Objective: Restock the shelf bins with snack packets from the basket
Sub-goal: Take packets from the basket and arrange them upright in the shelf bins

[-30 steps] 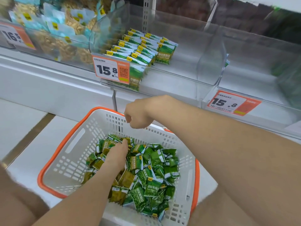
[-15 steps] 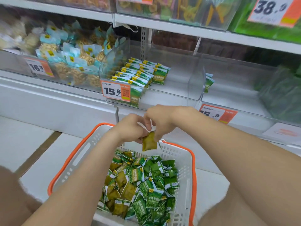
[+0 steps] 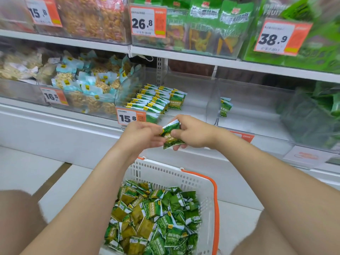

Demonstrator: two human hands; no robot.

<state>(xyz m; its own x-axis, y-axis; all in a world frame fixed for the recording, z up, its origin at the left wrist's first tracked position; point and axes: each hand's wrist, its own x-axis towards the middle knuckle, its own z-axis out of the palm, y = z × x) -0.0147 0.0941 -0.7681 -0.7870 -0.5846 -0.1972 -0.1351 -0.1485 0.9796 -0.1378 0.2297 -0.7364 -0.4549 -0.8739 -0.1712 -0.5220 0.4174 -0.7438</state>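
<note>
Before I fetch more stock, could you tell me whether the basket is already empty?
No, many green packets lie heaped in the white basket.

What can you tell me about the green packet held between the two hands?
The packet is a small glossy green pouch, plastic film by its look, with a white crimped top edge, a yellow corner mark and white lettering partly covered by a thumb. It is held tilted in the air, above the basket and in front of the shelf bin. The right hand pinches its right side, thumb on the front; the left hand pinches its left edge.
</note>
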